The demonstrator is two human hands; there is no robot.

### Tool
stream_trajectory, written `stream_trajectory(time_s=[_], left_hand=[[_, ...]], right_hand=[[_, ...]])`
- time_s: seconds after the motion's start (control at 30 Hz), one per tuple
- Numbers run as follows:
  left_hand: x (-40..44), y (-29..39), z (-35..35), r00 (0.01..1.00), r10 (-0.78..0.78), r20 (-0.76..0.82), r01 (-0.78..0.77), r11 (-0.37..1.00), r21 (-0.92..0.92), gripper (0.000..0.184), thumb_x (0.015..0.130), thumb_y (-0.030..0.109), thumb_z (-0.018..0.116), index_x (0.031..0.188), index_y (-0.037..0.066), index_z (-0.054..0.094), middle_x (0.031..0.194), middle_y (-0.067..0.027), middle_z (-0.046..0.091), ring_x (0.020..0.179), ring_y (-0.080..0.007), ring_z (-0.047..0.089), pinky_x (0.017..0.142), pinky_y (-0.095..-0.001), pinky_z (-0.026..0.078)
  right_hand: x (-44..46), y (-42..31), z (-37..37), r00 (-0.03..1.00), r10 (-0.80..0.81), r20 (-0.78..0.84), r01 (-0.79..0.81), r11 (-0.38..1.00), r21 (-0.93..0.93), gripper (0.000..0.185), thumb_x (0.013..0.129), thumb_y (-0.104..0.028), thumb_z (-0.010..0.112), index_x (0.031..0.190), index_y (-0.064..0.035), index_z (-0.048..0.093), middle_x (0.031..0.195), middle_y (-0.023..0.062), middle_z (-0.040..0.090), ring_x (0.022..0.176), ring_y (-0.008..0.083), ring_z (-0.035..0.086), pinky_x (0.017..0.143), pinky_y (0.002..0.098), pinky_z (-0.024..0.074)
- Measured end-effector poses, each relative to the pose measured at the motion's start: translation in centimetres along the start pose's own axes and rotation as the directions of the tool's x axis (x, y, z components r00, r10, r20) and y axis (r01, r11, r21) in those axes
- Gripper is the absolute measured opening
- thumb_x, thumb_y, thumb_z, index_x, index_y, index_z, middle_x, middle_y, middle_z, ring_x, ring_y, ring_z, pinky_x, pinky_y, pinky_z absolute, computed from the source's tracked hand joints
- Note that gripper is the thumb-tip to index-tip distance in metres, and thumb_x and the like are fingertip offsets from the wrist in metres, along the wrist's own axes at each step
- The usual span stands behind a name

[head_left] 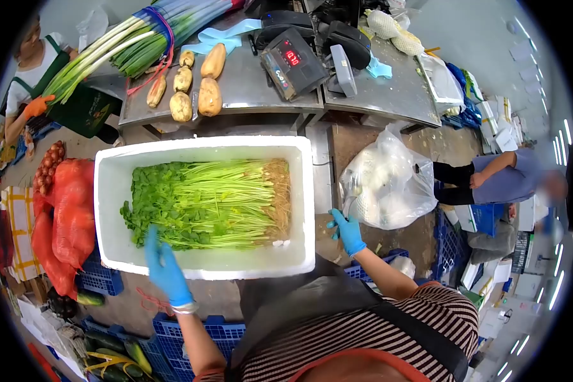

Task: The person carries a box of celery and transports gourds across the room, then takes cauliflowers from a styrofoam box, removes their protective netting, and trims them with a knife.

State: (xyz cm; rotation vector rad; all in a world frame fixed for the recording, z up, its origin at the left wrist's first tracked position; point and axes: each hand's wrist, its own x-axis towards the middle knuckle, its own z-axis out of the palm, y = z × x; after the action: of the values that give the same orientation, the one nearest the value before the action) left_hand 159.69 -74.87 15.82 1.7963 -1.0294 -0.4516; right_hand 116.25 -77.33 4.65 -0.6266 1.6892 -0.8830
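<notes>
A white foam box [204, 145] stands in front of me, holding a bed of leafy green stalks with roots [204, 197] that looks like celery. The leaves point left and the pale brown roots right. My left hand [167, 267], in a blue glove, reaches over the box's near wall, fingers stretched toward the leaves. Whether the fingertips touch them I cannot tell. Outside the box on the right is my right hand [346, 233], also blue-gloved, its fingers apart. It is beside a clear plastic bag [388, 181] of pale produce; contact with the bag is unclear.
Behind the box, a metal table [242, 95] carries lotus roots [210, 95], a scale [293, 63] and bundled leeks [140, 51]. Red net sacks [73, 213] stand left. Blue crates [204, 334] lie near me. One person [32, 83] stands at left, another [509, 175] at right.
</notes>
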Motion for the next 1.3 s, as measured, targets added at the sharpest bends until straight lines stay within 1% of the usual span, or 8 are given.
stream_trajectory(time_s=[0.2, 0.3, 0.4, 0.63, 0.9, 1.03, 1.13, 1.3], left_hand=[[10.6, -4.4, -8.4, 0.95, 0.268, -0.158, -0.108, 0.759, 0.642, 0.065, 0.093, 0.032, 0.062, 0.146, 0.004, 0.038, 0.155, -0.022, 0.026, 0.142, -0.0395, 0.025, 0.114, -0.0471, 0.026], [16.2, -9.3, -12.5, 0.919, 0.339, -0.201, -0.129, 0.74, 0.66, 0.09, 0.085, 0.049, 0.067, 0.15, 0.002, 0.025, 0.156, -0.0222, 0.024, 0.142, -0.0448, 0.02, 0.116, -0.0495, 0.02], [20.6, -12.6, -15.8, 0.966, 0.172, -0.194, -0.015, 0.784, 0.621, 0.109, 0.077, 0.056, 0.072, 0.152, 0.0, 0.016, 0.156, -0.0234, 0.02, 0.142, -0.0478, 0.017, 0.116, -0.0503, 0.019], [28.8, -24.8, -16.9, 0.989, -0.076, 0.126, -0.01, 0.82, 0.572, 0.126, 0.07, 0.058, 0.077, 0.152, -0.002, 0.004, 0.156, -0.027, 0.019, 0.142, -0.0478, 0.019, 0.116, -0.0505, 0.019], [31.4, -27.5, -15.4, 0.903, -0.25, 0.349, 0.14, 0.94, 0.311, 0.115, 0.068, 0.029, 0.086, 0.15, -0.004, 0.012, 0.139, -0.0242, 0.046, 0.12, -0.0286, 0.052, 0.101, -0.0354, 0.042], [31.1, -29.6, -14.7, 0.896, -0.031, 0.443, -0.023, 0.993, 0.115, 0.092, 0.068, 0.012, 0.085, 0.143, -0.003, 0.034, 0.127, -0.0154, 0.056, 0.104, -0.0239, 0.059, 0.089, -0.0357, 0.051], [32.0, -29.4, -14.4, 0.903, -0.23, 0.363, 0.115, 0.943, 0.313, 0.046, 0.067, 0.003, 0.074, 0.112, -0.005, 0.064, 0.099, -0.0134, 0.07, 0.087, -0.0243, 0.066, 0.08, -0.0359, 0.052], [29.7, -22.9, -15.8, 0.923, -0.134, 0.36, -0.041, 0.897, 0.439, 0.042, 0.068, 0.008, 0.07, 0.107, -0.006, 0.063, 0.094, -0.0146, 0.07, 0.081, -0.0246, 0.065, 0.073, -0.0377, 0.052]], right_hand=[[-6.0, 2.5, 2.2, 0.998, -0.026, -0.061, 0.028, 0.999, 0.04, 0.042, 0.096, -0.038, 0.057, 0.111, 0.0004, 0.064, 0.078, 0.0072, 0.066, 0.051, 0.013, 0.054, 0.046, 0.0251, 0.0464], [-8.4, 4.1, 2.7, 0.996, -0.054, -0.067, 0.049, 0.996, -0.073, 0.044, 0.096, -0.039, 0.057, 0.115, 0.0001, 0.064, 0.083, 0.0062, 0.067, 0.057, 0.0111, 0.056, 0.047, 0.025, 0.0458], [-9.3, 4.8, 4.2, 0.987, -0.086, -0.139, 0.06, 0.982, -0.178, 0.042, 0.094, -0.038, 0.061, 0.113, -0.0013, 0.065, 0.084, 0.0059, 0.068, 0.058, 0.0118, 0.057, 0.048, 0.025, 0.0457], [-9.0, 2.1, 9.2, 0.915, -0.333, -0.229, 0.154, 0.81, -0.565, 0.052, 0.082, -0.049, 0.07, 0.102, -0.001, 0.067, 0.085, 0.0159, 0.069, 0.078, 0.0264, 0.065, 0.072, 0.0377, 0.0511], [-9.5, -0.5, 11.4, 0.884, -0.417, -0.21, 0.107, 0.618, -0.779, 0.084, 0.073, -0.067, 0.067, 0.125, -0.0011, 0.057, 0.106, 0.02, 0.068, 0.094, 0.0343, 0.066, 0.082, 0.0409, 0.0511], [-9.5, -1.0, 11.9, 0.959, -0.246, -0.141, 0.008, 0.522, -0.853, 0.097, 0.072, -0.07, 0.066, 0.135, 0.0016, 0.048, 0.111, 0.0209, 0.067, 0.099, 0.0362, 0.066, 0.084, 0.0409, 0.0517], [-7.2, 1.2, 11.2, 0.965, -0.226, -0.133, -0.017, 0.453, -0.891, 0.071, 0.076, -0.061, 0.064, 0.118, -0.0039, 0.061, 0.103, 0.0183, 0.069, 0.093, 0.0364, 0.066, 0.081, 0.0427, 0.052], [-5.2, 1.5, 8.0, 0.974, -0.223, -0.049, 0.074, 0.514, -0.855, 0.051, 0.078, -0.052, 0.064, 0.102, -0.0075, 0.067, 0.099, 0.0172, 0.069, 0.091, 0.0358, 0.066, 0.081, 0.0446, 0.0514]])
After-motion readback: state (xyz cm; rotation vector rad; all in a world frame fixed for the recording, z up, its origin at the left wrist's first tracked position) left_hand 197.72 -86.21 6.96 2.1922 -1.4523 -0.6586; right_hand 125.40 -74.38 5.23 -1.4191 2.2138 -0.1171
